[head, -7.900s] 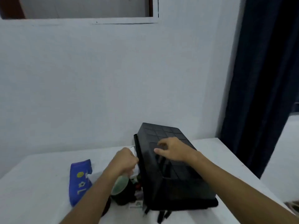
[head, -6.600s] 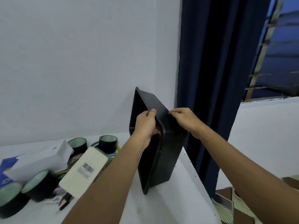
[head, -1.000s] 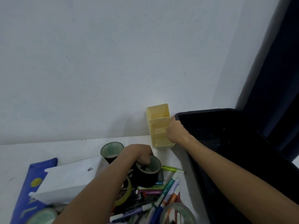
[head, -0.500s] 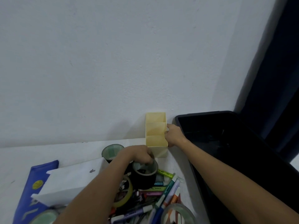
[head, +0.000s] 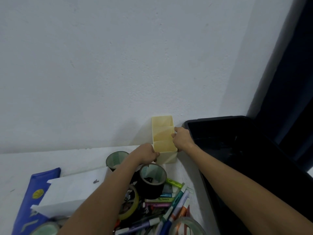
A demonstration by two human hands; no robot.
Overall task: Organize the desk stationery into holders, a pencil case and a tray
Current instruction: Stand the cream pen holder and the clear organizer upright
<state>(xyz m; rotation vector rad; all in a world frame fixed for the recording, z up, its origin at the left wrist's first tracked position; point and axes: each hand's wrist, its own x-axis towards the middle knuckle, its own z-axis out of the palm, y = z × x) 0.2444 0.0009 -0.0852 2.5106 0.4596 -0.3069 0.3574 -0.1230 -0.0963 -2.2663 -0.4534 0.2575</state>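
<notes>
In the head view the yellow holder (head: 164, 141) stands upright against the wall, just left of the black tray (head: 245, 150), its three compartments running away from the person. The right hand (head: 182, 139) pinches its right rim, while the left hand (head: 147, 154) grips its near-left corner, so both hands already have it; the loose markers (head: 169, 206) lie nearer than the holder, closer to the left hand

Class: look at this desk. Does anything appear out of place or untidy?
Yes. Markers and tape rolls lie heaped loose on the desk, while the yellow holder both hands are steadying and the black tray stand empty.
</notes>
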